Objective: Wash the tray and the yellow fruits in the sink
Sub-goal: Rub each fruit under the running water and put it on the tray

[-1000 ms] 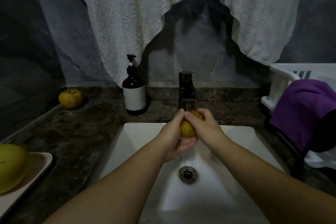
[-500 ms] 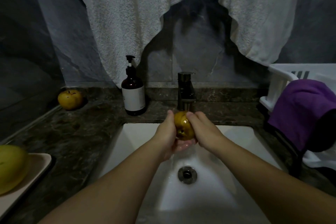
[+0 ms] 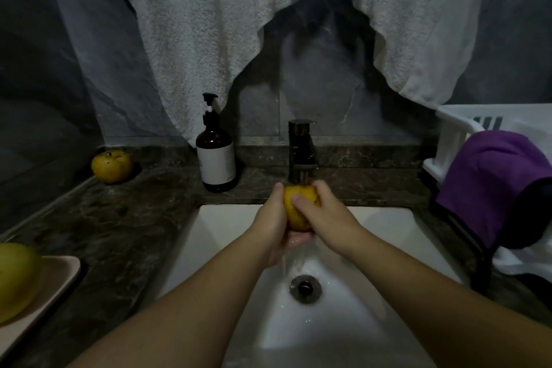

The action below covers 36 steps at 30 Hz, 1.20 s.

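1. Nearest to the camera, the two bare forearms come in from the bottom edge, which cuts them off, and they meet above the white sink (image 3: 373, 236).
2. In the sink bottom is the round metal drain (image 3: 305, 289); a thin stream of water falls from the hands toward it.
3. At the left edge a beige tray (image 3: 56, 275) lies on the dark marble counter (image 3: 128, 224). The frame cuts it, so only a part shows. On it rests a large yellow-green fruit (image 3: 15, 278), also cut by the frame.
4. Above the basin, the left hand (image 3: 270, 225) cups the yellow fruit (image 3: 294, 215) from the left and from below, with fingers curled under it. The right hand (image 3: 325, 215) grips it from the right, and its thumb lies across the front.
5. The held fruit stands with its long axis close to upright. The fingers cover its ends, so where the stem points cannot be told.
6. Directly behind is the dark faucet (image 3: 301, 152), with its spout just above the fruit.
7. Left of the faucet stands an upright brown pump bottle (image 3: 215, 155) with a white label.
8. In the far left corner of the counter sits a second yellow fruit (image 3: 112, 166), stem dimple upward.
9. At the right, a white plastic basket (image 3: 454, 131) carries a purple cloth (image 3: 493, 176) over its rim. What is inside is hidden.
10. On the wall hangs a white towel (image 3: 209, 24).
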Tool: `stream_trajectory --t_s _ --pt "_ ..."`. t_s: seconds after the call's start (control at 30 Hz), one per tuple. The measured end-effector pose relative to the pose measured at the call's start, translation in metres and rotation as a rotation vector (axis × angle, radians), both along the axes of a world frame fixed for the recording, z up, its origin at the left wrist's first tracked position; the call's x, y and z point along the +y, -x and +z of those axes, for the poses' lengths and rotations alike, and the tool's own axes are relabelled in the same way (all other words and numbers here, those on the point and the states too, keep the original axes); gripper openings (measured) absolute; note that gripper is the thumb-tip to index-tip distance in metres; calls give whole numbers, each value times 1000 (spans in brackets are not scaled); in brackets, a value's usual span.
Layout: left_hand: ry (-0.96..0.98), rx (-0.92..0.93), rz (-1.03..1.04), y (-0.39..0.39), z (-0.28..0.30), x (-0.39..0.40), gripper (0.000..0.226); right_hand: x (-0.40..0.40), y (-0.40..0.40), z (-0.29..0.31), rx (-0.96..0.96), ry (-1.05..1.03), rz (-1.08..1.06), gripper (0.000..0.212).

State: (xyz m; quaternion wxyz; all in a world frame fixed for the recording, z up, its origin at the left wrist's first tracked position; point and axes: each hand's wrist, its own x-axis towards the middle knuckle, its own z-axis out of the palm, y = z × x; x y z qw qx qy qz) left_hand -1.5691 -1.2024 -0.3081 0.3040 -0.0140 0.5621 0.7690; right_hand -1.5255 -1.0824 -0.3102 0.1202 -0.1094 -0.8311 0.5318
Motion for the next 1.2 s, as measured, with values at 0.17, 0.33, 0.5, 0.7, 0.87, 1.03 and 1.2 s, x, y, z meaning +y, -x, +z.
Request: stream_trajectory --t_s 0.17,0.33,0.5,0.7,0.87,1.03,1.2 --pt "9 113 -68 4 0 -4 69 -2 -1 5 10 66 -1 75" --pt "35 155 -125 -1 0 -3 58 3 1 10 -141 193 -112 67" --pt "91 327 -19 1 0 1 64 4 -2 10 -145 250 -55 51" --pt "138 215 -128 4 -1 -6 76 3 -4 9 -87 608 46 40" --pt "332 560 -5 6 -7 0 66 3 -1 14 -201 307 -82 55" --pt "397 848 33 8 -12 4 102 0 6 14 -161 318 -87 54" --pt "274 548 -174 10 -14 -3 100 6 4 5 -80 513 -66 38"
